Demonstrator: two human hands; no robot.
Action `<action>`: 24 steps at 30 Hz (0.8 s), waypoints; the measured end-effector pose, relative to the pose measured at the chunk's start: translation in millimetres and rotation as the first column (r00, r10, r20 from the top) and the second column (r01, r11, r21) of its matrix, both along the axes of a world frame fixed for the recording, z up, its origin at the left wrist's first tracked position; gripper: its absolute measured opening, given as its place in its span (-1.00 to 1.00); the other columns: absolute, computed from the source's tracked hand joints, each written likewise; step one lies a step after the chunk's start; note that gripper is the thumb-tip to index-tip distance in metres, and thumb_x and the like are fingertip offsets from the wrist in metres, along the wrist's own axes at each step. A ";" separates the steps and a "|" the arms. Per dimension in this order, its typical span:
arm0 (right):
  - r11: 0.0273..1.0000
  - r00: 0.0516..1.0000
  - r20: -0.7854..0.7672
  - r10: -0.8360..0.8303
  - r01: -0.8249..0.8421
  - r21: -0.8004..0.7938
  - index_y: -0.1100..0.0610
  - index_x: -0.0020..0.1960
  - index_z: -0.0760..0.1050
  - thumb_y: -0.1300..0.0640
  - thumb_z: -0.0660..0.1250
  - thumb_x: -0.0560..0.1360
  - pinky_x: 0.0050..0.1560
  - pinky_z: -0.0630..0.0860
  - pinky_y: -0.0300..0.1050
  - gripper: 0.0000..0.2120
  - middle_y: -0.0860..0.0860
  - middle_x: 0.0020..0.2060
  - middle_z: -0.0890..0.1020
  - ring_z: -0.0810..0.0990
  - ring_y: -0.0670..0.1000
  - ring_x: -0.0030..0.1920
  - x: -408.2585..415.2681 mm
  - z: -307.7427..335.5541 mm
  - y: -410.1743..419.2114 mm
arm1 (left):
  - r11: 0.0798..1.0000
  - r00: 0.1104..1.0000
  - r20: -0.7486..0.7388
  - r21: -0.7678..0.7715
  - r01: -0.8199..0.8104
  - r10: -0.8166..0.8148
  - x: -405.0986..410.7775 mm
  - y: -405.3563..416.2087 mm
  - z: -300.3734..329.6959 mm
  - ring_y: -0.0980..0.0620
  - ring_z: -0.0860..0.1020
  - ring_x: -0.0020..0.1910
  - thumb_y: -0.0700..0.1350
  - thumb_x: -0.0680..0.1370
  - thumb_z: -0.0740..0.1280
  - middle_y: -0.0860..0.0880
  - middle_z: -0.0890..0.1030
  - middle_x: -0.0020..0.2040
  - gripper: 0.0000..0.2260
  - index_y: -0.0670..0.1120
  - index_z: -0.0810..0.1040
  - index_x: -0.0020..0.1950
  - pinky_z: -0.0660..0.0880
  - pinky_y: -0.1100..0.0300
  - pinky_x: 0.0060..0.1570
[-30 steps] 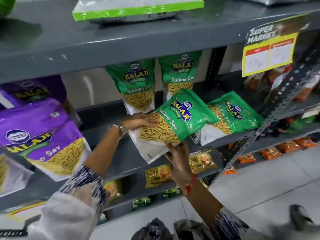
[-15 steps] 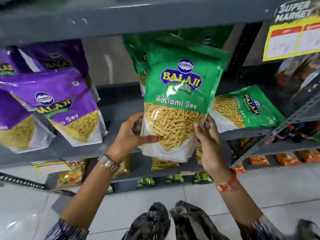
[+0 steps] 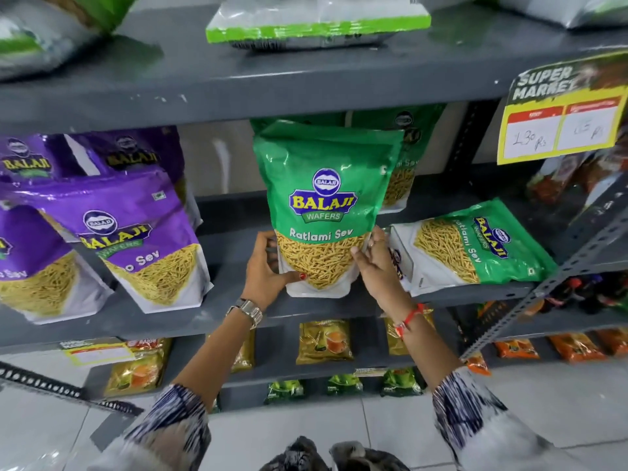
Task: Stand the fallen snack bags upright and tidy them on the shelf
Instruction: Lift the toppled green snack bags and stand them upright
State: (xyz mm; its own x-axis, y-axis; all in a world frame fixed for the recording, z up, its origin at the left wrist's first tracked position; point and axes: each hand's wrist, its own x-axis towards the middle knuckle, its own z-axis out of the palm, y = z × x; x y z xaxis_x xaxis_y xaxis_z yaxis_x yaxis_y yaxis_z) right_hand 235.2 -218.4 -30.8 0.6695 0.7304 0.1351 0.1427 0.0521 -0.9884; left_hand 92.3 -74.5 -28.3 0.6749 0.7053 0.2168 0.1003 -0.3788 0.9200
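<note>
A green Ratlami Sev bag (image 3: 323, 205) stands upright on the grey middle shelf (image 3: 231, 311), its base near the front edge. My left hand (image 3: 268, 270) grips its lower left side and my right hand (image 3: 377, 266) holds its lower right side. Just to the right, another green Ratlami Sev bag (image 3: 475, 246) lies fallen on its side on the same shelf. Behind the held bag, a further green bag (image 3: 404, 164) stands upright, partly hidden.
Purple sev bags (image 3: 136, 239) lean at the left of the same shelf. A grey shelf above (image 3: 306, 86) overhangs closely. A yellow price sign (image 3: 560, 124) hangs at upper right. Lower shelves hold yellow packets (image 3: 323, 341) and orange ones (image 3: 574, 346). A slotted metal post (image 3: 550, 283) slants at right.
The green bag went from tilted on its side to upright, then was set down with its base on the shelf. Both hands stayed on it.
</note>
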 end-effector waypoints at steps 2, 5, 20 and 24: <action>1.000 1.000 0.004 0.008 -0.008 -0.012 0.28 0.47 0.06 0.32 0.15 0.58 0.46 0.24 -0.19 -0.49 0.15 0.43 0.32 0.28 0.04 0.45 4.2 -1.9 7.5 | 1.000 1.000 0.004 -0.006 -0.027 0.027 5.9 6.9 -6.7 0.35 0.48 -0.14 -0.27 0.15 0.58 0.13 0.46 -0.06 -0.36 -0.03 0.31 0.08 0.47 0.48 -0.23; 0.999 0.999 0.026 0.029 -0.028 -0.023 0.31 0.47 0.04 0.31 0.14 0.58 0.38 0.24 -0.36 -0.49 0.15 0.43 0.33 0.29 0.01 0.44 8.2 -8.5 13.6 | 0.997 0.999 -0.014 -0.054 -0.052 0.052 10.0 14.5 -18.9 0.21 0.51 -0.11 -0.29 0.14 0.57 0.13 0.47 -0.06 -0.35 0.00 0.29 0.06 0.56 0.24 -0.16; 0.823 0.861 -0.084 -0.502 0.506 0.259 -0.06 0.12 0.40 0.39 0.25 0.48 0.11 0.54 -0.14 -0.61 0.15 0.21 0.45 0.51 0.08 0.19 14.3 -5.1 -39.5 | 0.866 0.899 0.236 0.263 -0.425 0.369 10.1 -50.8 -42.8 -0.03 0.39 0.05 0.03 0.31 0.43 0.02 0.32 0.05 -0.51 -0.03 0.31 0.15 0.34 0.28 0.04; 0.545 0.539 -0.287 -0.792 0.836 0.066 0.09 0.09 0.38 0.37 0.35 0.43 0.10 0.48 -0.05 -0.67 0.08 -0.05 0.53 0.52 0.03 0.00 28.2 -15.7 -73.2 | 0.907 0.987 0.161 0.410 -0.094 0.029 61.3 -93.1 -32.4 0.11 0.38 0.01 -0.03 0.41 0.33 0.04 0.36 0.00 -0.70 0.01 0.34 0.09 0.38 0.21 -0.04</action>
State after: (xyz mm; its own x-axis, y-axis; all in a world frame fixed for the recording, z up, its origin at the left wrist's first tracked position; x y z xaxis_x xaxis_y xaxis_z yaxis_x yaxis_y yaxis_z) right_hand 263.4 -291.6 -46.5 0.9855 -0.1688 -0.0148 0.0174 0.1878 -0.9821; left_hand 153.6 -167.6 -60.8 0.5708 0.5688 0.5922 0.0114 -0.7267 0.6869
